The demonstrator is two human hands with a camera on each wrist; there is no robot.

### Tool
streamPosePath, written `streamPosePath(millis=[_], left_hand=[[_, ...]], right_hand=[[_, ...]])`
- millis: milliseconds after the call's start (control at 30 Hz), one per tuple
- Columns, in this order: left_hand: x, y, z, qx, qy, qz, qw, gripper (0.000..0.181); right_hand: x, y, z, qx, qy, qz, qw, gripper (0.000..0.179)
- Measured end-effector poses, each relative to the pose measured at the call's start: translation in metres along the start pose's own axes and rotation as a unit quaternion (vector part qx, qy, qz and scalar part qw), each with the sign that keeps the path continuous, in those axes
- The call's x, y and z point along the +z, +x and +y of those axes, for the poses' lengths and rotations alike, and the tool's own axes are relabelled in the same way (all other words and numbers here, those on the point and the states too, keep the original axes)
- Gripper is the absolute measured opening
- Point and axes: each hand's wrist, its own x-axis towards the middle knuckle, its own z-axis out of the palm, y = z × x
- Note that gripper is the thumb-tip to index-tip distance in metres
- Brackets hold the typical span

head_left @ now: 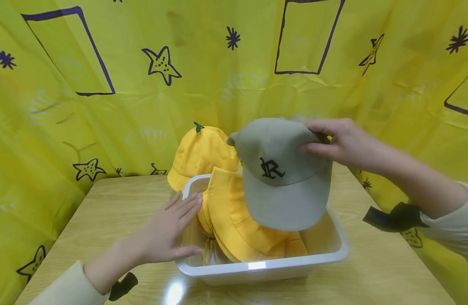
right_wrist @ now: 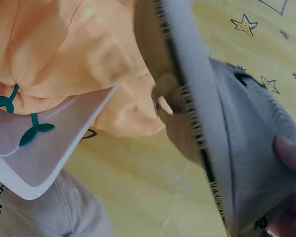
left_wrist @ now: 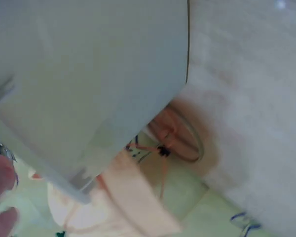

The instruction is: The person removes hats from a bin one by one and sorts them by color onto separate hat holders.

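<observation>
Grey cap [head_left: 283, 182], yellow hats [head_left: 253, 237] beneath, tub [head_left: 287, 262]

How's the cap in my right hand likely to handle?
The cap is probably light: the right hand alone pinches it. Its crown looks like soft cloth, so may dent; its brim, holding a smooth curve, seems stiffer.

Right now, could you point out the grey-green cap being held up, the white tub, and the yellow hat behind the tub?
Grey-green cap [head_left: 289, 169]: head view, front panel above the brim.
White tub [head_left: 279, 263]: head view, near rim.
Yellow hat [head_left: 205, 150]: head view, front of the crown.
</observation>
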Motion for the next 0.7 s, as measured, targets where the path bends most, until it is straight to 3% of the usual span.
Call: streamPosePath(millis=[133,267,400,533,700], left_hand=[[-0.011,0.025,-0.007,0.086,0.011,0.122,0.9888,0.067],[-0.02,0.051,-0.008,0.118,0.012,0.193,0.9741,0.056],[-0.019,0.075,-0.004,0.124,0.006,0.221,0.9673,0.059],[-0.009,0.097,0.004,0.109,0.022,0.225,0.968,0.068],[-0.001,0.117,0.006,0.098,0.035,0.252,0.962,0.046]], right_hand=[[-0.004,0.001,-0.008,0.129,0.027,0.01,0.9912,0.016],[-0.006,0.0,-0.012,0.214,0.066,0.046,0.9735,0.017],[-0.006,-0.002,-0.013,0.237,0.082,0.075,0.9651,0.019],[-0.005,-0.002,-0.013,0.252,0.111,0.096,0.9566,0.02],[-0.003,-0.002,-0.013,0.261,0.17,0.102,0.9448,0.018]])
